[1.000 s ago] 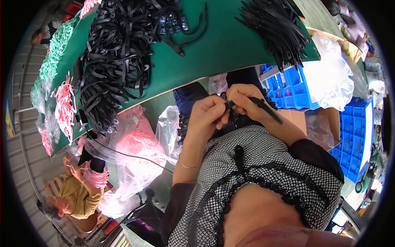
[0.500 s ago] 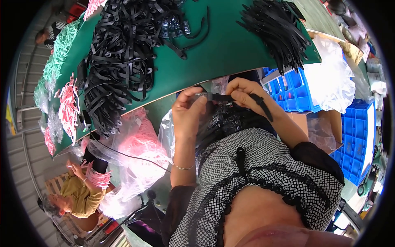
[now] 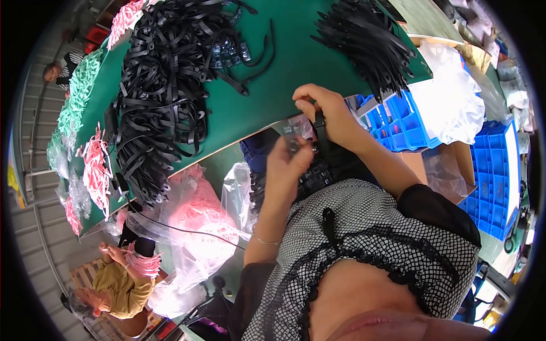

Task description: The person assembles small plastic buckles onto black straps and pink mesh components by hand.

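Above my lap, my right hand (image 3: 333, 116) is closed on a black strap (image 3: 320, 129), which hangs below its fingers. My left hand (image 3: 287, 165) is lower and to the left, thumb and fingers drawn together beside the strap. Its fingertips are blurred, and a small clear or dark piece between them cannot be made out. Black parts with shiny pieces (image 3: 315, 179) lie in my lap under both hands. On the green table (image 3: 256, 105), a large heap of black straps (image 3: 162, 85) lies at left, with small clear pieces (image 3: 224, 55) beside it. A neater black strap bundle (image 3: 369, 45) lies at right.
Blue crates (image 3: 398, 119) and a cardboard box (image 3: 458, 165) stand at right, near a white plastic bag (image 3: 452, 91). Clear bags of pink straps (image 3: 202, 213) sit left of my lap. Another person (image 3: 116, 281) sits at lower left; green straps (image 3: 85, 85) line the table's far left.
My right hand has moved up and turned, so the strap now hangs downward instead of stretching between both hands. My left hand has shifted right and lower, apart from the strap's upper end.
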`<action>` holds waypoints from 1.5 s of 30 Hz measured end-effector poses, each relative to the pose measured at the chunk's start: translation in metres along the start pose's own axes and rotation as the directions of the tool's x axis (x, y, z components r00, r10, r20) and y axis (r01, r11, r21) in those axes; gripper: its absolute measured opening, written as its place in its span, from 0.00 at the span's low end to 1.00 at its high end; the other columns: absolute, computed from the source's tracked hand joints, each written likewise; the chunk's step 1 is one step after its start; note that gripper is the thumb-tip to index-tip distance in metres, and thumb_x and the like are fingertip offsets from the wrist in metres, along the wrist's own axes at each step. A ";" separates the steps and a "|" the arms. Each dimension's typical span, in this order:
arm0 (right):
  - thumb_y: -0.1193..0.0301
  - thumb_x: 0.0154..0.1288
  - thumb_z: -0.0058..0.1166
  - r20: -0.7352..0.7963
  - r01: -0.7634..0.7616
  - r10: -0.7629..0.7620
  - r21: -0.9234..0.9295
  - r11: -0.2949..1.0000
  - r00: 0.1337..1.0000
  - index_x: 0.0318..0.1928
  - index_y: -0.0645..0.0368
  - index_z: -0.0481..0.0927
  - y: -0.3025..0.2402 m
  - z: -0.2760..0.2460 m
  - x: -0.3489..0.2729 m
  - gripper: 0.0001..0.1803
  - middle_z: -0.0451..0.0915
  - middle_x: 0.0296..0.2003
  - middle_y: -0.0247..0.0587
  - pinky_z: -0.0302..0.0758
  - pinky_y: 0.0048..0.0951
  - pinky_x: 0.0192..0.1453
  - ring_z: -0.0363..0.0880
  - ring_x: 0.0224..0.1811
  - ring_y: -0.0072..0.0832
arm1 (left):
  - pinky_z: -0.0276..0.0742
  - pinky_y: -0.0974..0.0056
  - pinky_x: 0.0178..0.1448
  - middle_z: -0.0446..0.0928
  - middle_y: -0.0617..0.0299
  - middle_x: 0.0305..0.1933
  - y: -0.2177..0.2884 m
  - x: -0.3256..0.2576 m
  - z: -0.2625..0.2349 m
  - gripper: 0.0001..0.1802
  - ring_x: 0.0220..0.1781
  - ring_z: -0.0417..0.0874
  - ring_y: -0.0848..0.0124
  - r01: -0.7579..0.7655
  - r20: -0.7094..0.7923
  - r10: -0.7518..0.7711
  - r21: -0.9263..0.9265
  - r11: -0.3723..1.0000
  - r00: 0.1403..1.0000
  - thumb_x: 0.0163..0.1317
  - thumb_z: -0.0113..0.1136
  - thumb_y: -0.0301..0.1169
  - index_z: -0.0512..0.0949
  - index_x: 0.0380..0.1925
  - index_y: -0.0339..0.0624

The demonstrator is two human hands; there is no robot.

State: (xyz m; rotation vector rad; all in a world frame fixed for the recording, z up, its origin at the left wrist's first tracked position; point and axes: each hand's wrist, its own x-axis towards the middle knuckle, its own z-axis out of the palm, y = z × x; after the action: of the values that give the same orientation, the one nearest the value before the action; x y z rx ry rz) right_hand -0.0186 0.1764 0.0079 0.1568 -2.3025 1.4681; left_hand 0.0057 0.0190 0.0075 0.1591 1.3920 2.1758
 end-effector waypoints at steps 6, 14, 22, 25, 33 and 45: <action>0.79 0.54 0.54 0.060 0.040 -0.039 -0.022 0.999 0.997 0.38 0.63 0.73 -0.004 -0.003 0.007 0.10 0.74 0.31 0.33 0.67 0.18 0.33 0.71 0.31 0.17 | 0.62 0.80 0.27 0.77 0.63 0.32 0.003 -0.001 0.011 0.09 0.25 0.69 0.84 0.021 -0.074 -0.021 -0.012 1.000 0.997 0.54 0.59 0.25 0.71 0.34 0.39; 0.70 0.56 0.54 0.612 -0.230 -0.076 0.405 0.885 0.787 0.40 0.63 0.73 -0.015 -0.033 -0.002 0.12 0.74 0.33 0.34 0.68 0.25 0.41 0.72 0.37 0.22 | 0.61 0.80 0.29 0.73 0.67 0.28 0.022 -0.004 -0.005 0.07 0.26 0.68 0.84 -0.141 -0.079 0.167 0.261 0.955 0.983 0.53 0.56 0.22 0.74 0.33 0.36; 0.69 0.65 0.45 0.454 -0.440 0.188 0.554 0.707 0.871 0.33 0.60 0.70 -0.024 -0.025 -0.016 0.08 0.67 0.21 0.28 0.57 0.12 0.22 0.61 0.20 0.11 | 0.52 0.71 0.27 0.59 0.64 0.18 0.013 0.002 -0.009 0.27 0.21 0.57 0.75 -0.298 0.064 0.296 0.028 0.954 0.953 0.63 0.44 0.51 0.64 0.19 0.37; 0.68 0.65 0.45 0.553 -0.567 0.211 0.618 0.545 0.806 0.34 0.61 0.71 -0.028 -0.020 -0.016 0.08 0.67 0.21 0.28 0.54 0.09 0.20 0.60 0.18 0.09 | 0.51 0.74 0.27 0.62 0.68 0.20 0.008 -0.001 -0.008 0.27 0.22 0.58 0.80 -0.266 0.117 0.258 0.061 0.962 0.959 0.61 0.45 0.54 0.66 0.21 0.39; 0.68 0.64 0.49 0.666 -0.683 0.254 0.526 0.506 0.701 0.35 0.61 0.73 -0.019 -0.019 -0.019 0.08 0.66 0.20 0.26 0.55 0.11 0.20 0.60 0.19 0.09 | 0.51 0.73 0.26 0.61 0.66 0.19 0.008 -0.005 -0.008 0.27 0.21 0.58 0.78 -0.233 0.145 0.216 0.105 0.967 0.965 0.61 0.45 0.53 0.66 0.20 0.38; 0.72 0.61 0.50 0.415 -0.258 0.060 0.441 0.860 0.908 0.34 0.61 0.71 -0.023 -0.020 -0.020 0.05 0.68 0.29 0.31 0.63 0.17 0.29 0.65 0.27 0.17 | 0.59 0.77 0.29 0.69 0.68 0.23 0.014 -0.004 -0.007 0.12 0.25 0.64 0.83 -0.141 0.065 0.130 0.212 0.967 0.989 0.60 0.53 0.35 0.72 0.29 0.34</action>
State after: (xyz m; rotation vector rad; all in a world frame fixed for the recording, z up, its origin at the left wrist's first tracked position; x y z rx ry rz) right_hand 0.0120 0.1818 0.0275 0.4420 -2.2136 2.2722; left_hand 0.0015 0.0070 0.0169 0.3975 1.6292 2.1069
